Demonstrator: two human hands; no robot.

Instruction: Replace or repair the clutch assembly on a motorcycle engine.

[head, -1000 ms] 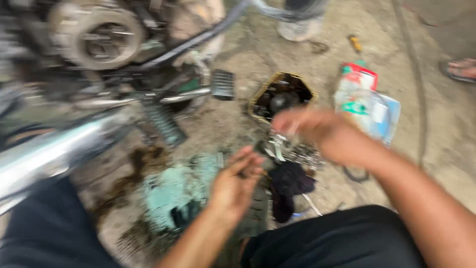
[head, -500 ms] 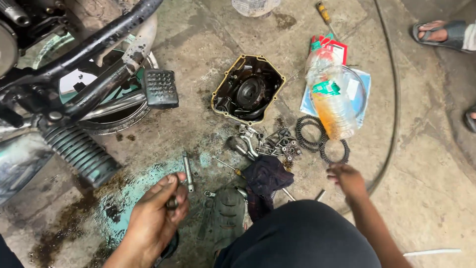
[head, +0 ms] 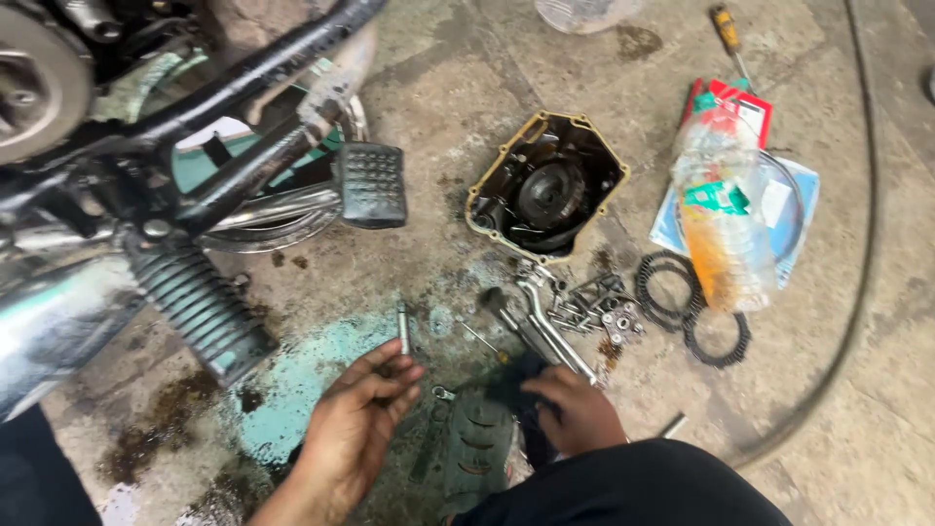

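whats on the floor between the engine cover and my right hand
In the head view, a pile of wrenches and bolts lies between the engine cover and the right hand.

right hand point(head: 577, 414) moved onto dark rag point(head: 516, 382)

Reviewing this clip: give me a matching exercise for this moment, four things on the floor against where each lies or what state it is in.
Things:
1. engine cover
2. plastic bottle
3. toothed rings
4. small metal rod

Places or states:
A. lying on its side on packets, orange liquid inside
B. just beyond the left hand fingertips, on the green-stained floor
C. open side up, gold-coloured rim, dark inside
D. two dark circles near the bottle's lower end

Pairs: 1-C, 2-A, 3-D, 4-B
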